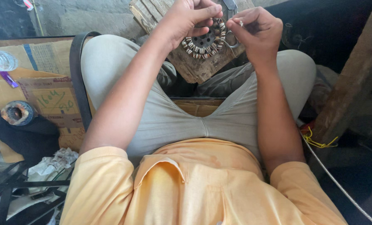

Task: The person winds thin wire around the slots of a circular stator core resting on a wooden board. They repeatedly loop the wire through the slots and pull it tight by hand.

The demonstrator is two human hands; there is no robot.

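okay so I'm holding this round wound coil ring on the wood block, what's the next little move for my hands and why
Probably draw the right hand a little away from the coil ring to take up slack. Its fingertips pinch something small and pale beside the ring's edge, most likely a wire end, while the left hand grips the ring's top against the wood block. The ring looks steadied, so pulling seems safe.

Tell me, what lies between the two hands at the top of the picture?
In the head view, a round coil-wound stator on a wooden block lies between the left hand and right hand.
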